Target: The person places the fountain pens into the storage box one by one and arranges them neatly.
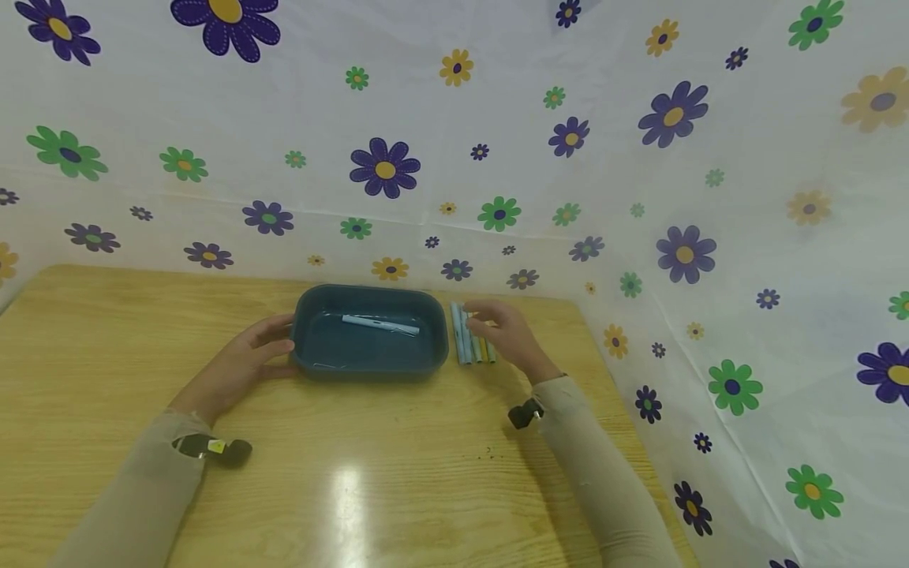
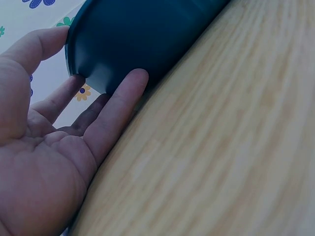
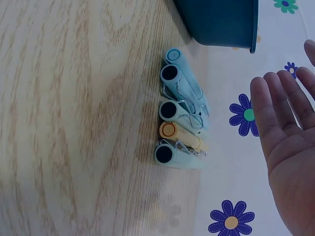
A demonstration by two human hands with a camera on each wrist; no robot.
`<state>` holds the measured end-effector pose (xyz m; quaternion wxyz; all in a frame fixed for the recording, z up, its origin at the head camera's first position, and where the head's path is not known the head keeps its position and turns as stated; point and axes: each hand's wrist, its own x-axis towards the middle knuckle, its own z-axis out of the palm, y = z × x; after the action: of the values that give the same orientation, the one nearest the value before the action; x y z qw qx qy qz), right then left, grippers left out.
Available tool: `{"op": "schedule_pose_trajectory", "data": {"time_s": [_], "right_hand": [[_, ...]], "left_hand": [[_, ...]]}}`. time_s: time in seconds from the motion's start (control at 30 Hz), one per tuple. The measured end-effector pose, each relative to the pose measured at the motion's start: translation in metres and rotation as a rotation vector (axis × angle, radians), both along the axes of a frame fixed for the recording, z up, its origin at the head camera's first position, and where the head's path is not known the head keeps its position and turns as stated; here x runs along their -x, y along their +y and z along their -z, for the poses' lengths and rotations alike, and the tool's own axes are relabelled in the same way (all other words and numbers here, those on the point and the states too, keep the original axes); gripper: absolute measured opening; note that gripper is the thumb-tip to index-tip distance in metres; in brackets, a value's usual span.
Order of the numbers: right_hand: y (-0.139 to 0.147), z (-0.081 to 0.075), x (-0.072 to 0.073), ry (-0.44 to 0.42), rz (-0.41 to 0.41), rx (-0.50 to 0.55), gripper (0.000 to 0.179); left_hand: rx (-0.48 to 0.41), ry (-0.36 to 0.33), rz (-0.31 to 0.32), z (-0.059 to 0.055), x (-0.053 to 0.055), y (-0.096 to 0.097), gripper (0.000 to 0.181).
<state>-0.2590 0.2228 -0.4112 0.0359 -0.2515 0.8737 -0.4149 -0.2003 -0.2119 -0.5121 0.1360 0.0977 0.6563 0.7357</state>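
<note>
A dark teal plastic bin [image 1: 369, 372] stands near the back of the table, with one light blue pen [image 1: 381, 324] lying inside. My left hand [image 1: 245, 361] is at the bin's left end; in the left wrist view its fairly straight fingers [image 2: 115, 110] and thumb touch the bin's end wall and rim. To the right of the bin lies a row of several clipped pens [image 1: 461, 343], pale blue, pale green and one orange-yellow [image 3: 184, 135]. Over this row hovers my right hand [image 1: 510, 335], its fingers extended and holding nothing in the right wrist view.
The pale wooden table [image 1: 284, 489] has small dark specks [image 1: 488, 451] in front of the right forearm. A white flower-print cloth [image 1: 426, 118] hangs behind the table and along its right side. A black wrist camera [image 1: 525, 412] is strapped at the right cuff.
</note>
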Motion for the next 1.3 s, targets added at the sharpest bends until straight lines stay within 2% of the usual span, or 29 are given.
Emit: {"op": "schedule_pose_trajectory", "data": {"time_s": [0.2, 0.43, 0.7, 0.83, 0.97, 1.2, 1.3], "right_hand": [[-0.007, -0.001, 0.0, -0.002, -0.003, -0.015, 0.035], [-0.011, -0.001, -0.001, 0.005, -0.023, -0.014, 0.032], [-0.016, 0.0, 0.0, 0.004, -0.031, -0.003, 0.033], [-0.021, -0.003, -0.001, 0.022, -0.028, -0.023, 0.034], [-0.029, -0.009, -0.002, 0.003, -0.033, -0.032, 0.037], [-0.03, 0.018, 0.02, -0.009, -0.044, -0.013, 0.035], [-0.033, 0.02, 0.023, 0.022, -0.037, -0.027, 0.037]], "left_hand": [[-0.005, 0.006, 0.009, -0.001, 0.0, 0.0, 0.059], [0.007, -0.032, -0.023, -0.001, 0.0, 0.001, 0.06], [-0.006, -0.037, -0.022, 0.002, 0.001, 0.001, 0.059], [-0.022, -0.019, -0.008, 0.001, 0.001, 0.001, 0.059], [-0.022, 0.001, 0.005, -0.001, 0.001, 0.0, 0.059], [0.001, -0.002, -0.004, 0.002, 0.001, 0.0, 0.058], [0.006, -0.012, -0.012, 0.001, 0.001, 0.0, 0.058]]}}
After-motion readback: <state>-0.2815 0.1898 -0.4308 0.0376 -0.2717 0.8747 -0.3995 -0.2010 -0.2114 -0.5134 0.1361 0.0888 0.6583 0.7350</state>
